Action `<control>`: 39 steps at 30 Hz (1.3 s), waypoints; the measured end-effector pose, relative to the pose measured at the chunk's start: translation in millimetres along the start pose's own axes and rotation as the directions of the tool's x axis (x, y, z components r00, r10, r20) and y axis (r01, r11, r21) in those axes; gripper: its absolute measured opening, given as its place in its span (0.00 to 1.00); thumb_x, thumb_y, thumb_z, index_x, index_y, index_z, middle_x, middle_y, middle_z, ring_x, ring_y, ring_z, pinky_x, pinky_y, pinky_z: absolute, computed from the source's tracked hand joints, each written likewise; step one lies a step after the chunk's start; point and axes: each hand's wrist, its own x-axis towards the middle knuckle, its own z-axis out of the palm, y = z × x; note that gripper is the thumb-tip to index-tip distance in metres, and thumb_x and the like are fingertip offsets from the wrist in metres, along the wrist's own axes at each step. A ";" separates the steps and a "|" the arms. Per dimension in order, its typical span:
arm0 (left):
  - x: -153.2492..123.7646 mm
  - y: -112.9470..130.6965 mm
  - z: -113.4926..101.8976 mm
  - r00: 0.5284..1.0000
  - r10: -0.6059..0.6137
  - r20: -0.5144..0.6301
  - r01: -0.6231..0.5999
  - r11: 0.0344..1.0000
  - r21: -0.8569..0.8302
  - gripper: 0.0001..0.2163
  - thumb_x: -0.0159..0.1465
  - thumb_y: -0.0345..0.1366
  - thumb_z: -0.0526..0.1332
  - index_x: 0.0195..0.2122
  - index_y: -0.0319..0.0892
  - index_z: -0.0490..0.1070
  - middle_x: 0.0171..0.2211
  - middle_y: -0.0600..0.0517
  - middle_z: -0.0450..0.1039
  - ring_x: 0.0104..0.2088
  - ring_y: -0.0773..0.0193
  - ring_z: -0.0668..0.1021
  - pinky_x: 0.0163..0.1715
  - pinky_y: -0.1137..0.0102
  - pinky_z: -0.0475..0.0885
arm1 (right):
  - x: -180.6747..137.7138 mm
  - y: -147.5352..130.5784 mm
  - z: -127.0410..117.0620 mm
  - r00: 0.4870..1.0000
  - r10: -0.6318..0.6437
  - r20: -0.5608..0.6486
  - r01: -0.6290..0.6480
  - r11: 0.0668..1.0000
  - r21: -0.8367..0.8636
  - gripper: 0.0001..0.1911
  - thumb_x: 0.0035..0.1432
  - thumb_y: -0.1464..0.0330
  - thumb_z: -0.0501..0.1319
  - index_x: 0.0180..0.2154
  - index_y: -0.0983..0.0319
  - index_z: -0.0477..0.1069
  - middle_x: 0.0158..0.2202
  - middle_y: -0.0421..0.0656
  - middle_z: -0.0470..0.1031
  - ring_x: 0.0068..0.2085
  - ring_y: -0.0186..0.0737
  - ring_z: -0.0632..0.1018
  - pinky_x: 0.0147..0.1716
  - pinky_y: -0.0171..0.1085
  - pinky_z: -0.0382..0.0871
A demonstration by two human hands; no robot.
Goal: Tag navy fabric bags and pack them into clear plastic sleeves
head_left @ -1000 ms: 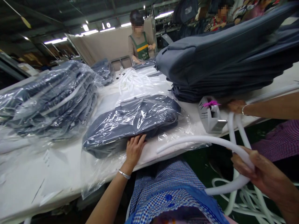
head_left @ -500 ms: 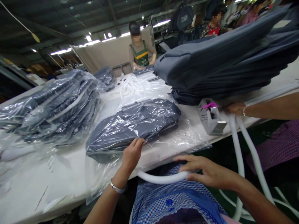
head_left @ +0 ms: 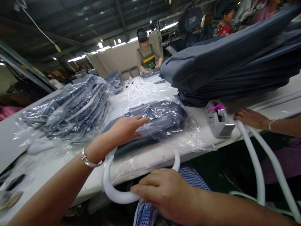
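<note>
A white foam tube (head_left: 113,188) is bent into a U below the table's near edge. My right hand (head_left: 164,191) is closed round its lower bend. My left hand (head_left: 125,127) hovers with fingers stretched out over a navy bag sealed in clear plastic (head_left: 155,121) lying on the white table (head_left: 150,157). One end of the tube rises just under my left wrist, the other end stands up by the table edge.
A pile of bagged navy bags (head_left: 70,110) lies at left, a tall stack of unbagged grey bags (head_left: 230,66) at right. A tape dispenser (head_left: 217,121) stands near the edge. A neighbour's hand (head_left: 250,117) holds long white tubes (head_left: 256,163). More tubes (head_left: 141,88) and a person in a green apron (head_left: 148,56) are at the far end.
My left hand lifted off the bagged bag's near edge and now hovers open above it. My right hand brought the foam tube in from the right and bent it into a loop under my left wrist.
</note>
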 end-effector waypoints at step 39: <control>-22.2 -17.0 -25.2 0.968 -0.098 -0.230 0.080 0.993 -0.084 0.14 0.67 0.42 0.56 0.46 0.45 0.78 0.37 0.50 0.80 0.35 0.62 0.80 0.37 0.70 0.70 | -19.3 123.1 9.5 0.998 0.057 -0.028 -0.058 0.998 -0.007 0.15 0.68 0.68 0.56 0.55 0.57 0.72 0.49 0.47 0.79 0.49 0.40 0.77 0.51 0.43 0.68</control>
